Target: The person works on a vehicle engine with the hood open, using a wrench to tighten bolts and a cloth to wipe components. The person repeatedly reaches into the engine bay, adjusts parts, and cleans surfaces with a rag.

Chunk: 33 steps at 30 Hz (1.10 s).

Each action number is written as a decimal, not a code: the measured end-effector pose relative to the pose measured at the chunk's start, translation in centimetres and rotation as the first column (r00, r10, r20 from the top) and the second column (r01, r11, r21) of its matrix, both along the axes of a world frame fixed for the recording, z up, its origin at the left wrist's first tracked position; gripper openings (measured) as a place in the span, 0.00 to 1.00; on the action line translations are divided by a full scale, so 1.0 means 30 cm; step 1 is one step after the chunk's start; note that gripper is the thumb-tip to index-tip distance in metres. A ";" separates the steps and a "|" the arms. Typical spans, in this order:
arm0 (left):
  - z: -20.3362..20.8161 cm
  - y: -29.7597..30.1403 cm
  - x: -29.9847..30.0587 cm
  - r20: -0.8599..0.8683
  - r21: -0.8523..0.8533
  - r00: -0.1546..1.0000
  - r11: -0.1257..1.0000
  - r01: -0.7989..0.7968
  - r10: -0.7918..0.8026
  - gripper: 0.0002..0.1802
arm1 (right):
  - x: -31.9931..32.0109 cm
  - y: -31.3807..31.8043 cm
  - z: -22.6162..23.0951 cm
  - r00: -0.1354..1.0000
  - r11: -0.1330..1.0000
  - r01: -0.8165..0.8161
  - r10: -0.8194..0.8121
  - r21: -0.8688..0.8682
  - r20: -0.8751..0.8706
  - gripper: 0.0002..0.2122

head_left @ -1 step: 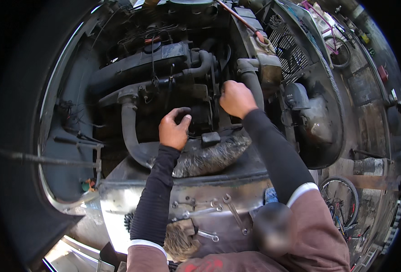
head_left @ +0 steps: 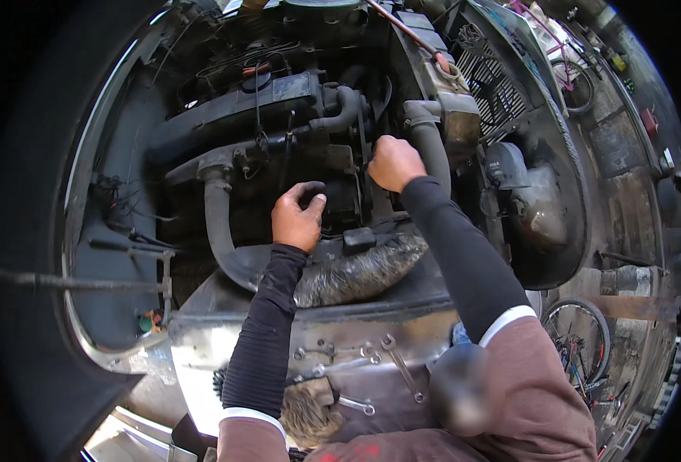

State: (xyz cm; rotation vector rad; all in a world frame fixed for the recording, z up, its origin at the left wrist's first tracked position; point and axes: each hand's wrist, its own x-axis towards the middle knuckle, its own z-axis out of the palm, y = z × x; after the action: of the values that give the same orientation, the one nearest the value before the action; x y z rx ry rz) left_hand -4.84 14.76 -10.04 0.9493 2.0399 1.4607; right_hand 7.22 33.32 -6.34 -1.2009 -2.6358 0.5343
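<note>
Engine bay, hood side open; 2 bare hands at work inside, both past the bay's near edge.

Left hand (head_left: 297, 219): thumb and forefinger half-curled, a narrow gap between their tips. It is just left of a dark housing (head_left: 339, 202); contact cannot be told. Right hand (head_left: 396, 164): closed narrow, knuckles up, fingertips turned down out of view at the housing's upper right; cannot tell what, if anything, it holds. The housing is low in the middle of the bay, between the 2 hands and beyond a small black box (head_left: 358, 238).

Close by: grey hose (head_left: 430, 146) just right of the right hand; silver-wrapped hose (head_left: 363, 269) along the near edge, right of the left wrist. At least 3 wrenches (head_left: 403, 369) lie on the metal panel (head_left: 433, 327) on the person's side of that edge, with a brown cloth bundle (head_left: 308, 416) toward its near edge.

Judgement on method: the space looks tight and dark, so feel probably matters more than sight. Left hand would best steady the part while the right makes small, controlled movements; forearms should avoid pressing on the wrapped hose. A snagged knuckle or dropped small part seems the main risk.
</note>
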 end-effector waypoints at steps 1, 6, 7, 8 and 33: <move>-0.019 0.016 -0.028 0.001 -0.085 1.000 0.996 0.004 -0.004 0.12 | -0.061 0.027 -0.069 0.995 0.993 0.081 -0.075 -0.089 0.069 0.12; -0.079 0.022 -0.118 -0.071 0.058 0.996 0.996 0.064 -0.060 0.11 | -0.166 0.118 -0.252 0.982 0.979 0.174 -0.164 -0.107 0.090 0.13; -0.095 0.007 -0.152 -0.071 0.056 0.995 0.996 0.072 -0.067 0.11 | -0.184 0.137 -0.248 0.985 0.982 0.143 -0.129 -0.121 0.117 0.13; -0.096 0.006 -0.184 -0.078 0.071 0.994 0.995 0.076 -0.071 0.11 | -0.205 0.168 -0.220 0.986 0.987 0.109 -0.092 -0.120 0.136 0.12; -0.215 0.154 -0.129 0.144 -0.013 0.979 0.989 0.145 -0.142 0.11 | -0.279 0.285 -0.409 0.879 0.900 0.434 -0.435 -0.050 -0.197 0.21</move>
State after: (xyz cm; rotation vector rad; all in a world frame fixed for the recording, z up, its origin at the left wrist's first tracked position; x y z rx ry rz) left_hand -8.72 19.37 -16.49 0.9342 1.8427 1.3845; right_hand -1.16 41.85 -18.60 -1.5844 -2.1010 0.5417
